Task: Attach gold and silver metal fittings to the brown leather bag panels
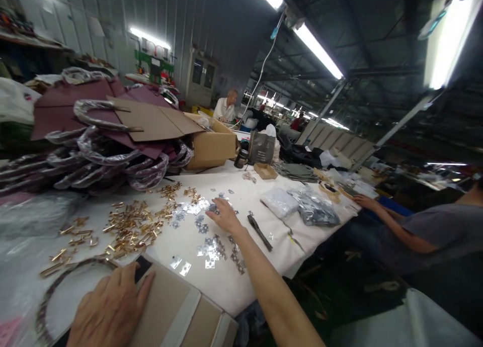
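My left hand [109, 304] grips the top edge of a beige bag [162, 296] at the lower left, its thumb lying on the beige face. Beside the fingers, a dark strip runs along that edge, and a curved, wrapped handle [43, 299] loops out to the left. Over the white table, my right hand [226, 217] reaches forward with thumb and fingers apart, just above scattered small silver metal plates [211, 249]. Whether its fingertips touch a plate, I cannot tell. Left of the plates lies a loose heap of gold-coloured metal fittings [132, 224].
A dark-handled tool [259, 232] lies right of my right hand, near plastic bags of parts [313, 206]. Stacked maroon bag pieces [147, 118] with wrapped handles and a cardboard box [213, 146] stand behind. A co-worker [426, 226] sits at the right; another person [225, 107] is farther back.
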